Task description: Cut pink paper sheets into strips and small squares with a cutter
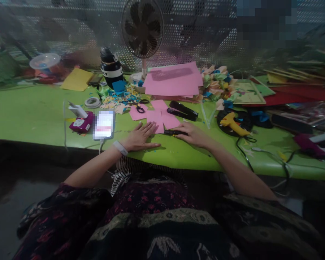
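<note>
My left hand [141,138] lies flat on the green table, fingers spread, fingertips on the near edge of a pink paper piece [155,117]. Several other cut pink pieces lie around it, some overlapping. In my right hand [193,135] is a slim black tool [173,132] with a small yellow spot, held low over the table by the pink pieces; its exact kind is unclear. A black stapler [183,111] rests just beyond that hand. Black-handled scissors [141,109] lie on the pink paper at the left.
Large pink sheets [173,79] are stacked before a fan [142,29]. Paper scraps [121,97], a tape roll [92,102], a lit phone [104,124] and a purple power adapter [82,122] lie left. A yellow glue gun [234,124] with its cord is right.
</note>
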Available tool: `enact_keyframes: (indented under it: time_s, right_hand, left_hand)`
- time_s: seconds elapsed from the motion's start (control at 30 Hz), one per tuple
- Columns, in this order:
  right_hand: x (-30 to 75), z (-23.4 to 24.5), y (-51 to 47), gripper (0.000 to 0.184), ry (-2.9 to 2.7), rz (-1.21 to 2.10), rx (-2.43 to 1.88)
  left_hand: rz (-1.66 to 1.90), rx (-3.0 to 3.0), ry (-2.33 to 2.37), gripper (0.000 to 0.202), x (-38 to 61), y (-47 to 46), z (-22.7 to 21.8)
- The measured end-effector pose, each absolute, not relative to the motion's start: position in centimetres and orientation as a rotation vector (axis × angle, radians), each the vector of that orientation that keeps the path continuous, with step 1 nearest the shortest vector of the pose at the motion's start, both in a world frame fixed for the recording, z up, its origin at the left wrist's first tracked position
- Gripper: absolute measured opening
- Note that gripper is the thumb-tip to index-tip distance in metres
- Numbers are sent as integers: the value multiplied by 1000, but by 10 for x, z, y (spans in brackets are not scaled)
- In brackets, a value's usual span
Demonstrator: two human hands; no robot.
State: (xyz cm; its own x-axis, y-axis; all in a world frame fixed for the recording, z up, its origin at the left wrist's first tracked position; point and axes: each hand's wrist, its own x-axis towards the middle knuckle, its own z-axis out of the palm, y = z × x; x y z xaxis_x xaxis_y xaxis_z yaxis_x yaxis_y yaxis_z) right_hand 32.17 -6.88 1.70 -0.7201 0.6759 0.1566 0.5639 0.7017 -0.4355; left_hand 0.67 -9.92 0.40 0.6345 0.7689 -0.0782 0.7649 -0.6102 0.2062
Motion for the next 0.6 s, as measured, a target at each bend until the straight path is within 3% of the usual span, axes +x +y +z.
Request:
enact_keyframes:
  time_s: [0.23,0.6]
  right_hand:
    - [319,17,-73,39,-2600,543,-959]
    - [316,15,-71,36,-2607,492,-984]
  left_hand:
    - [68,2602,1244,97,6,-99,3]
    - [377,2530,1113,33,-10,-29,15]
